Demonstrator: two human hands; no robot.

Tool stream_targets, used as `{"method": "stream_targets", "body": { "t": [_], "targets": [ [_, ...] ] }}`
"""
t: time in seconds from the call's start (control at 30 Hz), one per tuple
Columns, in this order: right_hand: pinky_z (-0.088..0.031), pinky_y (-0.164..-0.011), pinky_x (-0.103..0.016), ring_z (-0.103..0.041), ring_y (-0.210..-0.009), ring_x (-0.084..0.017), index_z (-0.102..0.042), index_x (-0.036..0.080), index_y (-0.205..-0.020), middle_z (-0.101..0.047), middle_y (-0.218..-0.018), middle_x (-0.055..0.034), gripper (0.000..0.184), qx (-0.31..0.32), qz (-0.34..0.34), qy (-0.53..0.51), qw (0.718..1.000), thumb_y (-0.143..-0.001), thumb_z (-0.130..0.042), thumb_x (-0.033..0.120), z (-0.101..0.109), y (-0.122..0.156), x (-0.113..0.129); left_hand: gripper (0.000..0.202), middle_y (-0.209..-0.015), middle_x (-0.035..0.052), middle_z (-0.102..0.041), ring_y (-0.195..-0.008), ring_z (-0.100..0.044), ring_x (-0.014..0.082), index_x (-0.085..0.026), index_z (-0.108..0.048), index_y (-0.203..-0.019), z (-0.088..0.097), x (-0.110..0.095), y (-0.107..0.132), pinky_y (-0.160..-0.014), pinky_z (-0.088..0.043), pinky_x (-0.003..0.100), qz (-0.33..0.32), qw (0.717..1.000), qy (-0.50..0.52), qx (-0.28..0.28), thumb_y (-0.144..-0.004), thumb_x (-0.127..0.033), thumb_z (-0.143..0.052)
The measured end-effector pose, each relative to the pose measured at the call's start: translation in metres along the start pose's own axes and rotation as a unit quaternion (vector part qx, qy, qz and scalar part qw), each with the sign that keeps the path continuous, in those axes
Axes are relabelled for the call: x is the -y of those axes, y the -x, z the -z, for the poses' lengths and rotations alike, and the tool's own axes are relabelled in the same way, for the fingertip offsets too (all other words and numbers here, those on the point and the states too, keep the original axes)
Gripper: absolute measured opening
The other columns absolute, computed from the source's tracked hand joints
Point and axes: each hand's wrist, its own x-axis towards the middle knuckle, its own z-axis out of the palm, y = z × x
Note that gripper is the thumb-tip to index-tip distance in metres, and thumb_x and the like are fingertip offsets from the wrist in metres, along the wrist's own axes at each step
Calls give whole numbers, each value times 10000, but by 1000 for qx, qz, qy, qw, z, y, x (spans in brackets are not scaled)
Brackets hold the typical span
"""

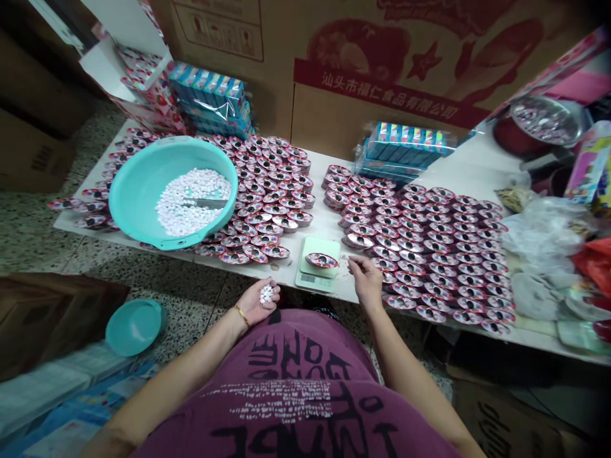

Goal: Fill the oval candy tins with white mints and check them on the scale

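My left hand point(255, 302) is palm up and cupped around a small heap of white candies point(266, 294), just in front of the table edge. On the pale green kitchen scale point(316, 280) stands one oval, red-patterned tin point(322, 260) with a dark hole in its top. To the right of the scale is my right hand point(366, 280), its fingers bent together and pointing toward the tin; whatever the fingertips hold is too small to make out. Left of the scale, a big turquoise basin point(125, 197) contains many white candies and a scoop-like tool point(207, 203).
Rows of similar tins point(429, 248) cover the table point(329, 158) on both sides of the scale. Wrapped blue boxes point(401, 152) stand behind them, before a large carton point(344, 83). A metal pot point(544, 124) and plastic bags point(541, 226) sit at right. A smaller basin point(136, 327) is below left.
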Motion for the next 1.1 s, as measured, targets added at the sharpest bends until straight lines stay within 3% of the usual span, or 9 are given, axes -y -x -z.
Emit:
{"method": "stream_targets", "body": {
  "t": [0.17,0.33,0.43,0.53,0.67,0.77,0.93,1.0,1.1],
  "targets": [
    [-454,-685,-302,-564,-732,-149,-612,147,-845,-626,-798,-58,238,32,23,-11,999,-733,-515,334,-20,19,31,95,-620,31,-522,-484,-471,80,-120,-510,-711,-7,2,-7,-337,-260,136,-3,1000,-11,-16,-749,-200,-478],
    [-415,-799,-333,-528,-915,-175,-595,205,-959,-604,-963,-67,243,230,198,99,948,-748,-530,305,-45,38,62,137,-657,62,-563,-538,-532,111,-113,-537,-770,-20,5,-22,-369,-325,153,6,999,-31,-20,-765,-232,-468],
    [-345,-867,-413,-407,-1080,-239,-471,211,-1150,-485,-1169,-110,440,201,235,301,902,-724,-564,272,-46,27,52,149,-570,12,-501,-438,-460,63,-124,-500,-690,-26,2,-24,-310,-232,113,14,1000,-18,-9,-761,-255,-492],
    [-375,-801,-380,-448,-993,-229,-413,205,-1189,-502,-1124,-111,436,213,200,433,853,-761,-491,188,-42,0,34,158,-540,-15,-454,-393,-401,37,-134,-472,-669,-24,-4,-19,-286,-173,98,2,1000,2,-13,-758,-261,-503],
    [-397,-723,-300,-464,-917,-204,-404,207,-1178,-528,-1058,-79,392,237,245,439,831,-789,-421,169,-55,-33,38,148,-554,-20,-449,-397,-398,31,-137,-455,-676,-9,-9,-10,-285,-181,96,-40,998,35,-36,-763,-250,-494],
    [-399,-719,-296,-466,-904,-208,-391,191,-1185,-531,-1033,-82,405,249,288,430,819,-784,-439,214,-86,-47,56,139,-563,-21,-454,-395,-397,29,-139,-451,-684,2,-8,-4,-284,-183,96,-72,994,57,-57,-759,-244,-501],
    [-406,-712,-286,-474,-909,-194,-420,181,-1158,-532,-1034,-98,372,290,276,437,806,-787,-430,187,-141,-53,64,138,-560,-18,-457,-394,-403,27,-141,-449,-686,9,-3,2,-285,-185,92,-99,987,85,-91,-770,-245,-484],
    [-409,-723,-284,-464,-942,-190,-392,192,-1191,-506,-1099,-98,406,300,270,427,809,-789,-445,211,-146,-53,57,138,-563,-17,-464,-397,-408,27,-141,-449,-686,10,-3,2,-287,-191,90,-103,986,88,-97,-770,-244,-484],
    [-413,-730,-296,-455,-955,-194,-397,190,-1192,-493,-1123,-102,387,289,277,421,814,-810,-426,249,-130,-46,40,110,-556,-21,-471,-386,-401,22,-135,-471,-724,12,-5,-6,-285,-186,91,-99,988,66,-99,-761,-235,-500]
  ]
}}
